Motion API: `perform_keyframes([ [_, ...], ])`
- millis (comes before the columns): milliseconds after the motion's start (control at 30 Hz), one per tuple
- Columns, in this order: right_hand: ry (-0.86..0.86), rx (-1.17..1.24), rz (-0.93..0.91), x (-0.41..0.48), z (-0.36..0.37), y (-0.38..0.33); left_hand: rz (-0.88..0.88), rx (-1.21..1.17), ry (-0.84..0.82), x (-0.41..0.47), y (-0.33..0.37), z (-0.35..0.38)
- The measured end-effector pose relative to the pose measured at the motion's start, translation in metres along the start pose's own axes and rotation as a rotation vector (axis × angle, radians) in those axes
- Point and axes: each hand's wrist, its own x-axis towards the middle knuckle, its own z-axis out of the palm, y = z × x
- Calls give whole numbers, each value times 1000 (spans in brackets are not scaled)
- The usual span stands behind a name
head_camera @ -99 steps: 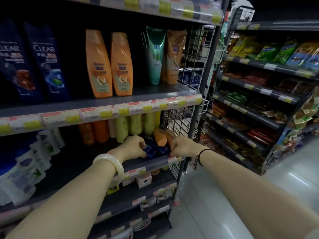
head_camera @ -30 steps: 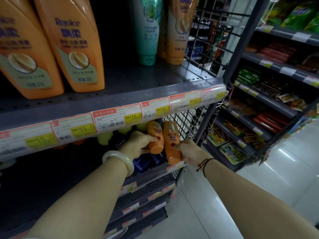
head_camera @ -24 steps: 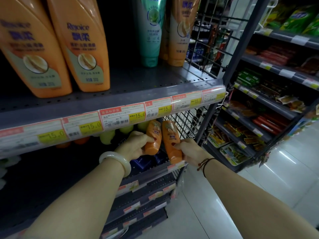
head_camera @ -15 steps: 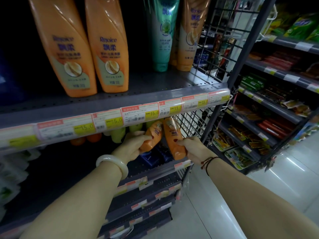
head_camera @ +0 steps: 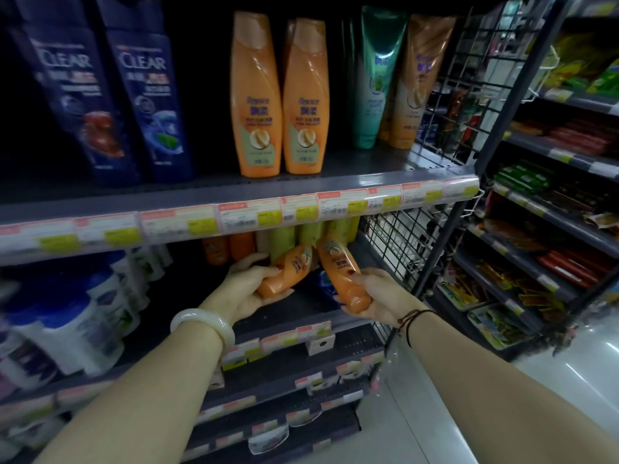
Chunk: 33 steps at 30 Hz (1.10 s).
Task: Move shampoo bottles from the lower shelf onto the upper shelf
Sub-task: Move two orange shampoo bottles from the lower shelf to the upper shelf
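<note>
My left hand (head_camera: 246, 286) grips a small orange shampoo bottle (head_camera: 288, 269), tilted with its cap end toward me. My right hand (head_camera: 378, 296) grips a second small orange bottle (head_camera: 341, 272), also tilted. Both bottles are held just in front of the lower shelf (head_camera: 321, 316), under the front rail of the upper shelf (head_camera: 351, 182). On the upper shelf stand two large orange bottles (head_camera: 256, 98), with bare shelf to their right. More small orange and yellow-green bottles (head_camera: 241, 246) stand at the back of the lower shelf, partly hidden by the rail.
Dark blue Clear bottles (head_camera: 144, 95) stand at the upper left. A green tube (head_camera: 375, 78) and an orange tube (head_camera: 415, 82) stand at the upper right, beside a wire grid side panel (head_camera: 445, 105). White refill pouches (head_camera: 83, 316) fill the lower left. Snack shelves (head_camera: 552, 212) stand to the right.
Both hands have pulled the two small orange bottles out from the lower shelf and toward me, tilting them. The view has tipped back, showing more of the upper shelf.
</note>
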Motion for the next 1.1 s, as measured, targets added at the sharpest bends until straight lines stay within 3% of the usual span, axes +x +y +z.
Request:
perform_keyframes([
  [400, -59, -115, -109, -36, 52, 42, 49, 13, 56, -61, -20, -73],
  [600, 42, -107, -160, -41, 54, 51, 155, 46, 171, -66, -28, -93],
  [967, 111, -21, -281, -50, 58, 34, 280, 115, 284, -69, -21, -91],
  [1100, 96, -83, -349, -58, 63, 21, 234, 234, 256, -80, -8, -80],
])
